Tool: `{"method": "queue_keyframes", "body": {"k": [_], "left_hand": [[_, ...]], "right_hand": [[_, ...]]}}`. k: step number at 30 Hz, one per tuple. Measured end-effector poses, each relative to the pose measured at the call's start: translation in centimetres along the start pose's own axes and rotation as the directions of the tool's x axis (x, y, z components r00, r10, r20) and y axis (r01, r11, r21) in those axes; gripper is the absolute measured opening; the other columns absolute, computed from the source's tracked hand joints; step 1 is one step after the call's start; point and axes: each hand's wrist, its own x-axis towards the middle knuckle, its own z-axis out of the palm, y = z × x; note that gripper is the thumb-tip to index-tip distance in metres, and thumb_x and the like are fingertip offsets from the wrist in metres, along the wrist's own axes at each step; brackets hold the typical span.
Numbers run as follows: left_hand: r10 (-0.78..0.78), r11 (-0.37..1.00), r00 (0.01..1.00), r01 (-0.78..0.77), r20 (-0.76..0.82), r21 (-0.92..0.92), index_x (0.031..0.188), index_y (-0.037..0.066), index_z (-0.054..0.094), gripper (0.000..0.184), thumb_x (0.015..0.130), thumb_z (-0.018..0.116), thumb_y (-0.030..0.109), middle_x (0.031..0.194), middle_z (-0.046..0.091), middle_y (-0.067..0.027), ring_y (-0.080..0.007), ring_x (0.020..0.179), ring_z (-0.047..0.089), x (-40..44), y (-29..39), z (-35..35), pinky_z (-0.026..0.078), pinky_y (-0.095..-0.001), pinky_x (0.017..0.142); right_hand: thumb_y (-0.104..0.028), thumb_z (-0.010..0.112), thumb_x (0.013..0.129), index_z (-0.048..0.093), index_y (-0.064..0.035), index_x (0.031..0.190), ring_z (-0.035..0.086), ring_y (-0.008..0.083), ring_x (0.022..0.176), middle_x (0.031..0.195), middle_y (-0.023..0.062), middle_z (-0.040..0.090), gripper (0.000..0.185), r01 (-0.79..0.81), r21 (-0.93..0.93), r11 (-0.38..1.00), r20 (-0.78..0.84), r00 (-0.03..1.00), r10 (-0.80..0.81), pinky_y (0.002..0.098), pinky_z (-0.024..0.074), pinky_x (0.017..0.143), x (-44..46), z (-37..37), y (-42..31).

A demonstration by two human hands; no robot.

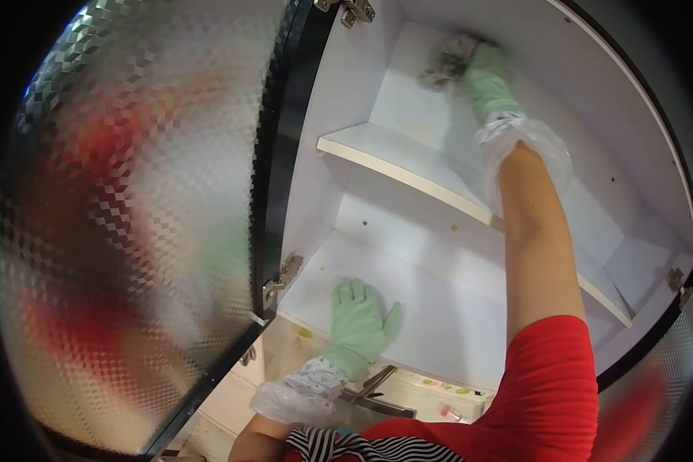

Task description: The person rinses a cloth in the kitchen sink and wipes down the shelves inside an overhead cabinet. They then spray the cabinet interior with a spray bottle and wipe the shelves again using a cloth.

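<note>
In a green rubber glove, my right hand [487, 73] is raised into the upper compartment of a white cabinet. It presses a grey rag [448, 61], smeared by motion, against the back wall. My left hand [359, 323], in a matching green glove, lies flat with fingers spread on the cabinet's bottom panel [431, 308] near its front edge. A white shelf [408, 175] runs between the two compartments, below my right forearm. Both gloves have patterned cuffs with clear plastic around them.
A patterned glass door [154, 192] with a black frame stands open at the left, on metal hinges [356, 11]. Another patterned glass door [647, 400] is at the lower right. Under the cabinet, a counter holds a small red-and-clear item [450, 413]. Small spots dot the cabinet's walls.
</note>
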Motion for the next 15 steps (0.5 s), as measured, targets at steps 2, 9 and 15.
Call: {"method": "queue_keyframes", "body": {"k": [2, 9, 15], "left_hand": [[-0.016, 0.999, 1.0, 0.017, 0.021, -0.047, 0.119, -0.013, 0.067, 0.065, 0.102, 0.064, 0.05, 0.133, 0.06, -0.0349, -0.0551, 0.133, 0.05, 0.1, 0.0, 0.0, 0.033, -0.0638, 0.12], [-0.048, 0.995, 0.996, 0.055, 0.077, -0.087, 0.124, -0.016, 0.066, 0.07, 0.102, 0.063, 0.05, 0.138, 0.06, -0.0391, -0.0572, 0.138, 0.049, 0.1, 0.3, -0.8, 0.03, -0.0649, 0.123], [-0.057, 0.991, 0.993, 0.068, 0.099, -0.117, 0.128, -0.017, 0.065, 0.074, 0.103, 0.062, 0.053, 0.141, 0.059, -0.04, -0.0576, 0.14, 0.047, 0.3, 0.0, -0.7, 0.028, -0.0651, 0.125]], "right_hand": [[-0.033, 0.072, 0.101, 0.08, -0.0075, 0.118, 0.077, 0.0336, 0.108, 0.116, 0.0171, 0.08, 0.032, 0.041, -0.192, 0.981, -0.167, 0.983, -0.074, 0.0454, 0.0597, 0.093, -0.4, 5.3, 0.5], [-0.05, 0.061, 0.106, 0.064, 0.0, 0.138, 0.072, 0.0407, 0.122, 0.133, 0.0257, 0.073, 0.06, 0.108, -0.313, 0.944, 0.291, 0.957, -0.013, 0.0493, 0.0557, 0.103, 1.2, 2.4, -4.3], [-0.047, 0.062, 0.106, 0.065, 0.0, 0.133, 0.073, 0.04, 0.117, 0.129, 0.0251, 0.074, 0.054, 0.03, -0.33, 0.943, 0.03, 0.999, -0.021, 0.0488, 0.0567, 0.099, 3.2, 8.8, -5.0]]}}
